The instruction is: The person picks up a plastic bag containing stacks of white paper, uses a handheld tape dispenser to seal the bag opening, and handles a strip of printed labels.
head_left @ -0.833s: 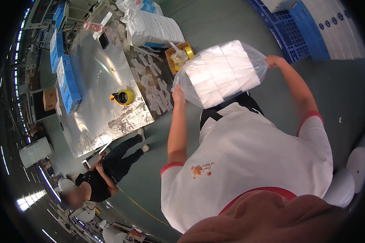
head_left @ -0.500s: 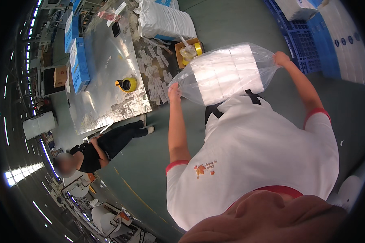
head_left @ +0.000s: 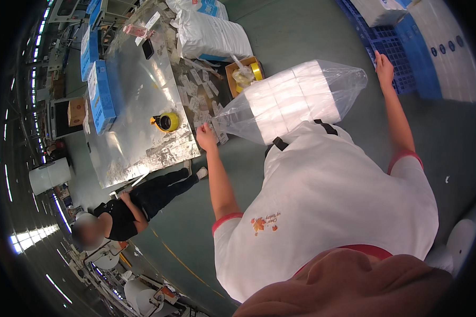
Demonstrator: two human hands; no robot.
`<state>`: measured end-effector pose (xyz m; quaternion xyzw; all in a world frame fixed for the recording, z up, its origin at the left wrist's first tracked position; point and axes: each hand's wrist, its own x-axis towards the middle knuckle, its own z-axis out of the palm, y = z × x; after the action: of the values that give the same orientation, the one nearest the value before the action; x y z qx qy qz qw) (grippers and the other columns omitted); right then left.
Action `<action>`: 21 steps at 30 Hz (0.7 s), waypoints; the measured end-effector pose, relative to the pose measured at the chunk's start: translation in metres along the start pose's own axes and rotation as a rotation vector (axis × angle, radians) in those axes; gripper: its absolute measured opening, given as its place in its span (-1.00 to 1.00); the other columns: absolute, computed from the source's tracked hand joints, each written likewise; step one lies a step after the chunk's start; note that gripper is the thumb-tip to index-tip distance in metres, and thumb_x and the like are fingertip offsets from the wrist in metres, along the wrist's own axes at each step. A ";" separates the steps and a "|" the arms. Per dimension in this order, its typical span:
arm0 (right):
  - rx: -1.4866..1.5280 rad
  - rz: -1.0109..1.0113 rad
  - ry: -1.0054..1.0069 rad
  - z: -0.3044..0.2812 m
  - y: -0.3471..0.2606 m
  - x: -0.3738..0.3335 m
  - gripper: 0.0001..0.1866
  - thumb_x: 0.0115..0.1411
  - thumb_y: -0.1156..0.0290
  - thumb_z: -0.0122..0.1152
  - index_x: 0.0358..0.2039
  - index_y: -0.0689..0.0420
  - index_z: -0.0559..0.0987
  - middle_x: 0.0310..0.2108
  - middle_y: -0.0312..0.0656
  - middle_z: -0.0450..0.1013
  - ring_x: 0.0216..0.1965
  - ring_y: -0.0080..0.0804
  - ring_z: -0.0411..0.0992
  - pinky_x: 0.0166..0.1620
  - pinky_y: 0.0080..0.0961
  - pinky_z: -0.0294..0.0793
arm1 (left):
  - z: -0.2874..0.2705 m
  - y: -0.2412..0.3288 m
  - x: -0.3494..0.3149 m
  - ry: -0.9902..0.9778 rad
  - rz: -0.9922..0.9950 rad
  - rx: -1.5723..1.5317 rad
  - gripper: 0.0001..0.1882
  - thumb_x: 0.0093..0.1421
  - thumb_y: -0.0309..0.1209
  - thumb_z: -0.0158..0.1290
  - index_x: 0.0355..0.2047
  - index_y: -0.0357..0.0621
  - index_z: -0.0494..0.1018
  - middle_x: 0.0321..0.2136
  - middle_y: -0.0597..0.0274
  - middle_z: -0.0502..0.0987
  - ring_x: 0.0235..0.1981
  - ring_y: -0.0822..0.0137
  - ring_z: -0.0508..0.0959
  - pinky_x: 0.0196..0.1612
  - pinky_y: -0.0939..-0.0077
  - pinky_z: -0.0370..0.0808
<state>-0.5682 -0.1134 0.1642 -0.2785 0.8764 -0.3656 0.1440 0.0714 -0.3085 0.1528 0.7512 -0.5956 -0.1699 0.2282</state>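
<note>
Hands either side of clear bag of white packs (head_left: 288, 103), left hand (head_left: 206, 137) pinching its corner, right hand (head_left: 384, 67) spread, metal table (head_left: 137, 105), yellow tape roll (head_left: 166, 122) beyond.

A silvery table (head_left: 137, 127) bears a yellow tape roll (head_left: 166, 122), blue boxes (head_left: 101, 95) and scattered paper slips (head_left: 195, 90).

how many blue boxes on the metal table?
2: one blue box along the table's far left edge, another beyond it toward the back. More may be hidden.
</note>
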 end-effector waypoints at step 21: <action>0.675 0.298 -0.628 0.203 0.075 -0.033 -0.45 0.04 0.46 0.04 0.10 0.11 0.27 -0.06 -0.23 0.37 -0.12 -0.50 0.35 -0.14 -0.62 0.34 | 0.163 -0.043 -0.065 -0.378 0.099 -0.402 -0.70 0.19 -0.39 -0.10 -0.09 -0.22 0.32 -0.23 0.13 0.46 -0.23 0.25 0.48 -0.16 0.47 0.39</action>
<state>-0.4780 -0.1639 -0.0285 -0.1843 0.6534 -0.5031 0.5347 0.0055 -0.2602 -0.0081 0.6156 -0.6180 -0.4104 0.2658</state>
